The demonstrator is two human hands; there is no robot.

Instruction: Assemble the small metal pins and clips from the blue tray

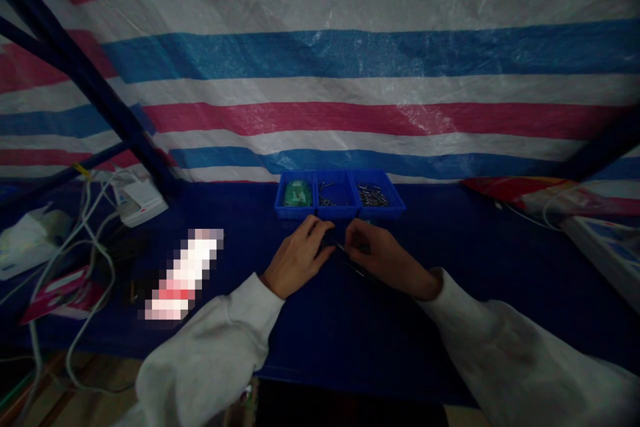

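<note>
Both hands meet over the dark blue table, just in front of three small blue bins. My left hand (300, 257) reaches in from the left, its thumb and index finger bent around something small and dark that I cannot make out. My right hand (377, 250) is closed, fingers curled in a pinch; what it grips is hidden. A thin shiny piece (341, 247) shows between the two hands, close to the right fingertips. Below my right hand lies a slim dark object with a bright edge (356, 269), partly in shadow.
The left bin (296, 212) holds a green packet, the middle bin (345, 195) a few thin metal pieces, the right bin (395, 208) many. White cables (107, 260) tangle at left beside a blurred-out bright rectangle (185, 273). A red package (520, 188) lies at right. Striped sheeting (350, 90) hangs behind.
</note>
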